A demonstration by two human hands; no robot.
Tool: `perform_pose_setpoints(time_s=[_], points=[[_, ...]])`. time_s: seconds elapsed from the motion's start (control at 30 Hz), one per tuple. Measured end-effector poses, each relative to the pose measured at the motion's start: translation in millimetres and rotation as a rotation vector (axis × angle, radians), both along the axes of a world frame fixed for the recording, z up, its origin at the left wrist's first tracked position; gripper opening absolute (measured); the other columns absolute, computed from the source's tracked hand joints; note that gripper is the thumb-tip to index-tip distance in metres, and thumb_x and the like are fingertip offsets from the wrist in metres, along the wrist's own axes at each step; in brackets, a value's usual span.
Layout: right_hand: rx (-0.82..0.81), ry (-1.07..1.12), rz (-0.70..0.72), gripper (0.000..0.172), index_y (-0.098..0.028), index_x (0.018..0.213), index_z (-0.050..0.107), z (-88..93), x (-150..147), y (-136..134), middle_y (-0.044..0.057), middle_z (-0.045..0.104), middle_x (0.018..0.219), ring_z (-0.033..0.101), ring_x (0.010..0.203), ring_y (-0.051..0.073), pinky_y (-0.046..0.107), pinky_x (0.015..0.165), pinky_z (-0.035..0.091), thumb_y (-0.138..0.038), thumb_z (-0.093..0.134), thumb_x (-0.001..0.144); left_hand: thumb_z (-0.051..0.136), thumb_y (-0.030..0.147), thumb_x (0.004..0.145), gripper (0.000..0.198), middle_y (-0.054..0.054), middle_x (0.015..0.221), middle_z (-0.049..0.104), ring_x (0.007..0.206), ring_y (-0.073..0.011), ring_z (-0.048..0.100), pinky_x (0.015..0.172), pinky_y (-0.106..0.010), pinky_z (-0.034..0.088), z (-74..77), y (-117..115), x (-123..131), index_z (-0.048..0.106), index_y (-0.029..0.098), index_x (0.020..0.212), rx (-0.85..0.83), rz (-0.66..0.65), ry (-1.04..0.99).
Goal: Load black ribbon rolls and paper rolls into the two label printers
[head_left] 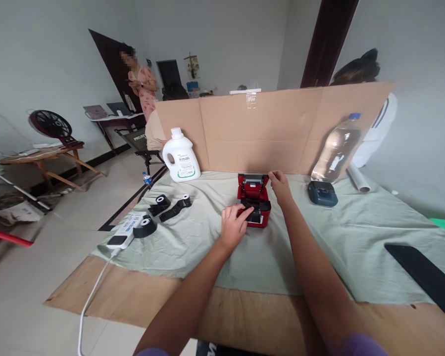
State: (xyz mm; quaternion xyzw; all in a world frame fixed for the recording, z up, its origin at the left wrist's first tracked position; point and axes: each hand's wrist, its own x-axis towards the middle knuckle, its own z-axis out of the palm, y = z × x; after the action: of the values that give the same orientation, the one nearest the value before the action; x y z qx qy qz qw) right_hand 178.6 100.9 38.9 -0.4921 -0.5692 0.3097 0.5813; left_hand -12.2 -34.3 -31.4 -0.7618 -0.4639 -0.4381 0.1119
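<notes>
A small red label printer (266, 217) stands on the cloth before me with its lid (252, 179) raised. My right hand (279, 187) is closed at the upper right corner of that lid, fingertips pinched on its edge. At the printer's front left, my left hand (234, 225) has a digit laid across a black strip (255, 215) that hangs over the front. The other fingers of that hand are bent by the printer's left side, and their tips are partly hidden. Inside the printer the contents look black and are hard to make out.
Several black rolls (145, 227) lie left, beside a white power strip (127, 231). A white detergent jug (183, 160) and a big water bottle (337, 148) stand before a cardboard screen (259, 133). A dark device (322, 193) and a black slab (422, 272) lie right. People are beyond.
</notes>
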Motion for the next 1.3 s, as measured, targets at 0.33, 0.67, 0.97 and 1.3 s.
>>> perform_pose_setpoints(time_s=[0.33, 0.67, 0.97, 1.3], points=[[-0.185, 0.271, 0.353, 0.060, -0.038, 0.133, 0.053, -59.8, 10, -32, -0.002, 0.055, 0.143, 0.056, 0.125, 0.025, 0.043, 0.103, 0.047, -0.038, 0.065, 0.073, 0.051, 0.009, 0.087, 0.050, -0.006, 0.129, 0.059, 0.112, -0.0235, 0.049, 0.097, -0.038, 0.039, 2.1, 1, 2, 0.066, 0.033, 0.129, -0.009, 0.014, -0.023], [-0.212, 0.571, 0.378, 0.069, -0.035, 0.134, 0.053, -63.3, -4, -39, -0.002, 0.059, 0.142, 0.051, 0.135, 0.028, 0.048, 0.117, 0.037, -0.031, 0.068, 0.066, 0.050, 0.035, 0.098, 0.051, -0.006, 0.145, 0.056, 0.116, -0.0254, 0.051, 0.099, -0.039, 0.039, 16.9, 6, -1, 0.045, 0.027, 0.148, -0.261, 0.088, -0.091], [-0.130, 0.528, 0.429, 0.065, -0.032, 0.135, 0.055, -67.7, -4, -39, -0.001, 0.058, 0.144, 0.050, 0.135, 0.028, 0.048, 0.116, 0.037, -0.027, 0.064, 0.071, 0.051, 0.040, 0.098, 0.044, -0.007, 0.135, 0.063, 0.117, -0.0241, 0.056, 0.097, -0.039, 0.040, 23.2, 8, -2, 0.053, 0.025, 0.139, -0.261, 0.071, -0.124], [0.002, 0.399, 0.296, 0.058, -0.030, 0.139, 0.056, -85.9, -6, -42, 0.000, 0.057, 0.146, 0.045, 0.141, 0.025, 0.047, 0.119, 0.034, -0.047, 0.060, 0.084, 0.043, 0.037, 0.101, 0.040, -0.010, 0.134, 0.063, 0.122, -0.0242, 0.055, 0.104, -0.039, 0.040, 27.7, 14, -38, 0.058, 0.020, 0.134, -0.205, 0.125, -0.166]])
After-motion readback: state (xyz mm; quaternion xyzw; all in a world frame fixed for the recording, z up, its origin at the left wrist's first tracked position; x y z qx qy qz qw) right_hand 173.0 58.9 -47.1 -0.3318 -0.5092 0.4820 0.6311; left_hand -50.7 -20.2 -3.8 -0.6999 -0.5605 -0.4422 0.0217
